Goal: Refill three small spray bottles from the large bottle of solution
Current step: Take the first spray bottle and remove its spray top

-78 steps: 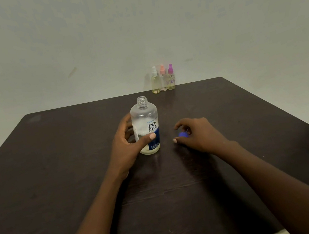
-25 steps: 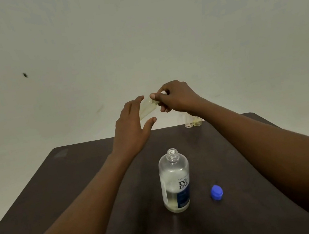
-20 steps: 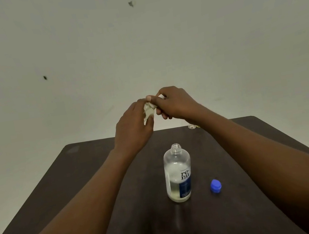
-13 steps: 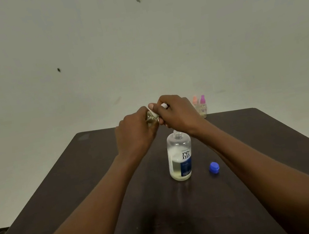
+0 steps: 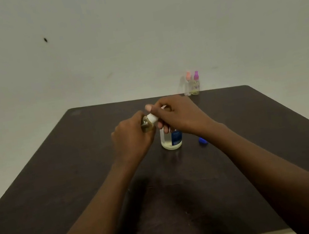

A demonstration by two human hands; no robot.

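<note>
Above a dark bench (image 5: 58, 184), the left hand (image 5: 132, 138) closes its grip round a small spray bottle (image 5: 147, 125) of yellowish liquid while the right hand (image 5: 178, 117) pinches its white top (image 5: 152, 117). The large bottle (image 5: 172, 140) stands just behind, a blue cap (image 5: 202, 141) lying near it. A pink sprayer (image 5: 187, 84) and a purple sprayer (image 5: 196, 83) stand at the far edge.

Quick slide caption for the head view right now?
Left hand grips a small spray bottle while right hand pinches its white top, near the large bottle.
</note>
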